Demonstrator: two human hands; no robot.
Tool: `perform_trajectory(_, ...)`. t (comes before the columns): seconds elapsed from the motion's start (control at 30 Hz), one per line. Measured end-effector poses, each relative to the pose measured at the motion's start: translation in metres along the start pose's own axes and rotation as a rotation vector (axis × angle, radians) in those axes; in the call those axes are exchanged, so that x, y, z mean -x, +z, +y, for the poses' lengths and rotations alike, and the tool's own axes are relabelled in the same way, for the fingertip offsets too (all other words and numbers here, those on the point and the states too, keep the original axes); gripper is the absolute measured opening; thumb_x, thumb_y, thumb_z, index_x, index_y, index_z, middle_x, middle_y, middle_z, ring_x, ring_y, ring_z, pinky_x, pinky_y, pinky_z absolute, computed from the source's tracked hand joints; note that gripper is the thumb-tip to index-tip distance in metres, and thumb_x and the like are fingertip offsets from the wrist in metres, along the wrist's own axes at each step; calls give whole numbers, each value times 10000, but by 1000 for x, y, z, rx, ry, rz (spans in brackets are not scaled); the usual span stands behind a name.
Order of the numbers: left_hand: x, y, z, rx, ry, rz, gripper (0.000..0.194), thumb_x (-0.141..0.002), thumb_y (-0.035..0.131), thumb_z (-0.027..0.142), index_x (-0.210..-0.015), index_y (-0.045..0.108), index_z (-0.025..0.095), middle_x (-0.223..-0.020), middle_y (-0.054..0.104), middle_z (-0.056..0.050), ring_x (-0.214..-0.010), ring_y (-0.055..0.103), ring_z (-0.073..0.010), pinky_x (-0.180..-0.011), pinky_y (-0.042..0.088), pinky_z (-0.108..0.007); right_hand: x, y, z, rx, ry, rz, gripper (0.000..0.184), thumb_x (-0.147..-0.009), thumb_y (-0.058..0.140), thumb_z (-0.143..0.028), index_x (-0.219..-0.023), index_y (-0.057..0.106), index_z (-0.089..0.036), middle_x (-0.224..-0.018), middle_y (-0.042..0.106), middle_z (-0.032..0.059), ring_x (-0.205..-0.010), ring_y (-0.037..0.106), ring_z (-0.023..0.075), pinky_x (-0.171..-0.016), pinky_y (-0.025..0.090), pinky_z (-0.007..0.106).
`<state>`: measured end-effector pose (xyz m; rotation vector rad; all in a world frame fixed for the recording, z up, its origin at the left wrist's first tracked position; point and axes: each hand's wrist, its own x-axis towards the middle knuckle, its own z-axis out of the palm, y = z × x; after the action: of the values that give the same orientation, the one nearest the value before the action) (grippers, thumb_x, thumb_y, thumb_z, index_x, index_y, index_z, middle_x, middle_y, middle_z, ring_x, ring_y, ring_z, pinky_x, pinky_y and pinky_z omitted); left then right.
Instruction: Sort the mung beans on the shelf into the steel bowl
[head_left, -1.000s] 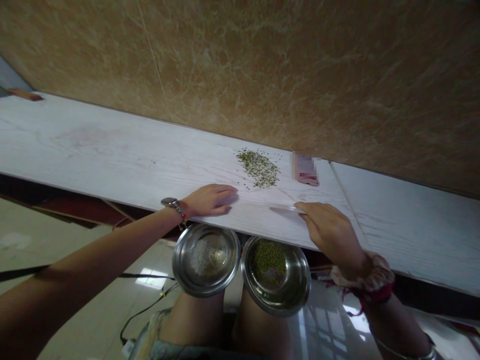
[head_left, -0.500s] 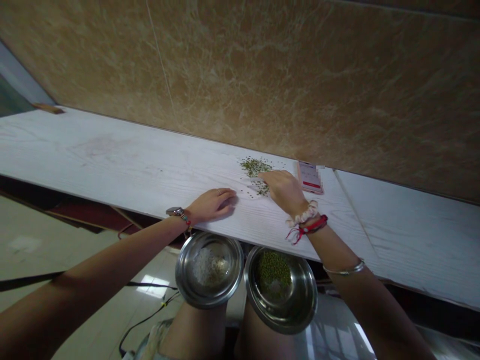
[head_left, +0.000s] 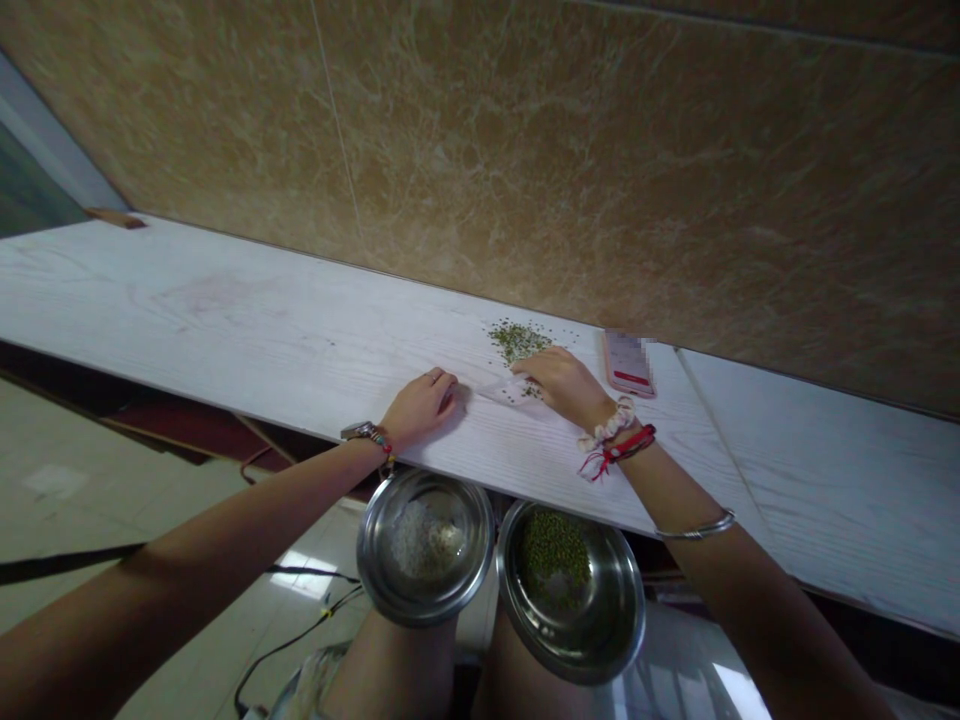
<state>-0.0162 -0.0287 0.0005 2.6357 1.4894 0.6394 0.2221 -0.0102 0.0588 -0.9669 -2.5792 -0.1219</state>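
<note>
On the white tabletop lies a loose scatter of mung beans [head_left: 514, 340]. My right hand [head_left: 562, 382] is closed on a clear, thin strip [head_left: 499, 388], whose exact kind I cannot make out, at the near side of the beans. Some beans show around and below its fingers. My left hand [head_left: 421, 408] rests on the table to the left with curled fingers, close to the strip's left end; nothing shows in it. Below the table edge, a steel bowl [head_left: 634, 600] holds more mung beans. Beside it, another steel bowl [head_left: 367, 565] holds whitish grains, perhaps rice.
A phone [head_left: 628, 362] lies right of the beans, near the brown marbled wall [head_left: 480, 150]. The white table [head_left: 285, 320] runs along that wall. A small wooden piece [head_left: 116, 217] sits at the far left end. Both bowls are over my legs; a black cable [head_left: 281, 645] hangs at left.
My right hand has swung from the table's front right in to the beans, then slightly back toward me with the clear strip. My left hand's fingers have curled in. The camera view has shifted slightly.
</note>
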Motion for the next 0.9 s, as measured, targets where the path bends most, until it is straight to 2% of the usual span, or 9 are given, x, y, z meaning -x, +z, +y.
perform_trajectory(0.27, 0, 2, -1, -25, 37, 23, 151, -853, 420, 228, -939, 526, 162, -919, 581, -88, -806, 576, -207, -716, 494, -328, 23, -15, 7, 10, -57, 22, 349, -757, 427, -1, -942, 656, -188, -918, 717, 41, -903, 634, 164, -844, 445, 354)
perform_trajectory(0.47, -1, 2, -1, -45, 40, 11, 165, -849, 408, 216, -936, 531, 148, -919, 585, -102, -799, 576, -215, -712, 496, -340, 23, -16, 10, 57, 22, 74, 409, -729, 414, 14, -971, 654, -211, -937, 713, 38, -915, 633, 173, -831, 441, 368)
perform_trajectory(0.67, -1, 2, -2, -34, 44, 19, 162, -849, 417, 215, -945, 530, 151, -932, 586, -99, -820, 579, -212, -737, 496, -335, 25, -12, 8, 23, 12, 9, 431, -713, 403, 26, -952, 656, -229, -944, 714, 13, -910, 633, 157, -852, 438, 365)
perform_trajectory(0.9, -1, 2, -2, -20, 47, 18, 169, -852, 413, 222, -943, 534, 146, -947, 588, -106, -834, 581, -218, -748, 497, -340, 45, -25, 16, -9, -26, -22, 350, -750, 430, 3, -928, 651, -201, -916, 720, 27, -889, 638, 154, -841, 454, 364)
